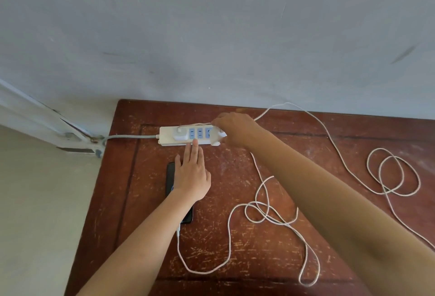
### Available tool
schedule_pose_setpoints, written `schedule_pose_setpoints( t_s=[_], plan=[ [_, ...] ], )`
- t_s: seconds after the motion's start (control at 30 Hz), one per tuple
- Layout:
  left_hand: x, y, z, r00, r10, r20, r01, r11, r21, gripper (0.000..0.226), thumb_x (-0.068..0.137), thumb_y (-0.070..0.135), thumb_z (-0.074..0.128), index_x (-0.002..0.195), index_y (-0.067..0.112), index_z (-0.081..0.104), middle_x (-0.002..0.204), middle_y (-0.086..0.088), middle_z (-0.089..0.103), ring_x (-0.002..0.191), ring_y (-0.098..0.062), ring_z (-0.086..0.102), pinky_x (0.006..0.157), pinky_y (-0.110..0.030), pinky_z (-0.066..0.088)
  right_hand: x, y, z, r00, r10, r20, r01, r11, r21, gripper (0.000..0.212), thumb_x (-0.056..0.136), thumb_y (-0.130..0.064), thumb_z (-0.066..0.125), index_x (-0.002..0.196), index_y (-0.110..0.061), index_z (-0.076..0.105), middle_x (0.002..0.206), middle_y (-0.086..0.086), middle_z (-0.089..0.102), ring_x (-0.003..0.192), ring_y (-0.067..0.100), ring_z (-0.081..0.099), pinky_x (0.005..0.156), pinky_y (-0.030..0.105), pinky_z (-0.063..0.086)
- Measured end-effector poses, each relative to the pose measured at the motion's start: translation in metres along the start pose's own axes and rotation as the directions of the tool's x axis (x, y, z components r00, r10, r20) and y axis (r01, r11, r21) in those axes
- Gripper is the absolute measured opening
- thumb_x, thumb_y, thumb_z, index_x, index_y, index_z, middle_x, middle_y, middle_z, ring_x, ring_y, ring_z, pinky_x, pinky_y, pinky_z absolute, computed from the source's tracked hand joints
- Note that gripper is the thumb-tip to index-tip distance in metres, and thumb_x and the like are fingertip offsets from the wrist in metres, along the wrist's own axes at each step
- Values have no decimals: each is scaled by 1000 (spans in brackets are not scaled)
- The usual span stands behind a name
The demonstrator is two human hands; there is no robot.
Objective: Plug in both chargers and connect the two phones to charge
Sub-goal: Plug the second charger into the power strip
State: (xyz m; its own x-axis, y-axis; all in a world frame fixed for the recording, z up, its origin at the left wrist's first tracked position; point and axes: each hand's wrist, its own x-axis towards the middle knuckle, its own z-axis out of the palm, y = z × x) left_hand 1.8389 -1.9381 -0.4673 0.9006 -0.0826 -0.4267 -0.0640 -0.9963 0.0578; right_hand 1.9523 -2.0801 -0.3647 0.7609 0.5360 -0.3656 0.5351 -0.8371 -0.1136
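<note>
Both of my bare forearms reach in from the bottom edge over the scratched dark red wooden table point(235, 260). Loops of white braided charging cable point(260, 211) sprawl across the wood between them, and a second coil of the same white cable point(393, 173) lies farther right. My left hand point(191, 175) rests flat with its fingers stretched out and together, gripping nothing; the fingertips point(195, 143) touch the near edge of the long white power strip with blue sockets point(168, 139). Under that palm and wrist lies a black phone point(170, 178), screen up, with a white cable plug point(179, 231) at its near end. My right hand point(235, 129) is closed around a white charger block point(219, 139) at the strip's right end; I cannot tell whether its prongs are seated. Another round white charger point(180, 134) sits in the leftmost socket. From the strip's left end a grey cord point(129, 136) runs off toward the pale wall point(211, 36).
</note>
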Motion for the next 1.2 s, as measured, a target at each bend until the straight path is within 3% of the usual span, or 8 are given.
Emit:
schedule_pose_setpoints(
  t_s=[0.1, 0.57, 0.73, 0.93, 1.13, 1.2],
  plan=[
    [1, -1, 1, 1000, 4, -3, -4, 1000, 17, 72, 105, 40, 32, 160, 6, 1, 169, -14, -17, 157, -32, -7, 126, -53, 15, 6, -1, -7, 999, -40, 12, 40, 999, 12, 50, 88, -26, 75, 135, -18, 60, 131, 2, 66, 120, 24, 61, 93, 40, 53],
    [0, -10, 5, 998, 54, -18, -54, 998, -29, 68, 104, 37, 36, 160, 8, 11, 169, -13, -18, 157, -30, -6, 126, -53, 16, 5, -7, 1, 999, -38, 29, 33, 987, 160, 49, 93, -25, 71, 139, -18, 58, 134, 3, 67, 119, 25, 60, 95, 39, 51],
    [-5, -7, 9, 990, 139, -26, -140, 989, -51, 63, 105, 40, 32, 160, 13, 18, 171, -14, -6, 157, -32, -1, 125, -53, 11, 4, -6, 2, 998, -26, 55, 19, 992, 127, 50, 95, -27, 69, 142, -17, 54, 136, 3, 65, 122, 26, 59, 96, 42, 52],
    [-4, -3, 21, 987, 157, 18, -156, 987, -33, 64, 105, 49, 28, 161, 20, 17, 171, -12, 7, 158, -31, 3, 126, -54, 6, 13, -9, 7, 997, -37, 74, 32, 997, 66, 52, 95, -28, 68, 144, -18, 53, 144, 2, 60, 125, 28, 58, 97, 45, 53],
    [-6, -3, 23, 988, 153, 15, -153, 988, -14, 64, 105, 47, 29, 161, 20, 14, 171, -12, 5, 157, -32, 2, 125, -54, 2, 10, -8, 21, 997, -48, 60, 41, 993, 113, 60, 95, -17, 67, 151, -19, 44, 160, 0, 41, 132, 31, 55, 101, 47, 52],
    [-8, -1, 19, 989, 148, 27, -148, 989, -10, 64, 105, 46, 29, 161, 19, 13, 171, -12, 3, 157, -32, 0, 125, -54, 1, 9, -8, 19, 997, -54, 59, 47, 993, 111, 59, 95, -18, 68, 150, -19, 46, 158, 0, 44, 131, 31, 56, 100, 48, 53]
  ],
)
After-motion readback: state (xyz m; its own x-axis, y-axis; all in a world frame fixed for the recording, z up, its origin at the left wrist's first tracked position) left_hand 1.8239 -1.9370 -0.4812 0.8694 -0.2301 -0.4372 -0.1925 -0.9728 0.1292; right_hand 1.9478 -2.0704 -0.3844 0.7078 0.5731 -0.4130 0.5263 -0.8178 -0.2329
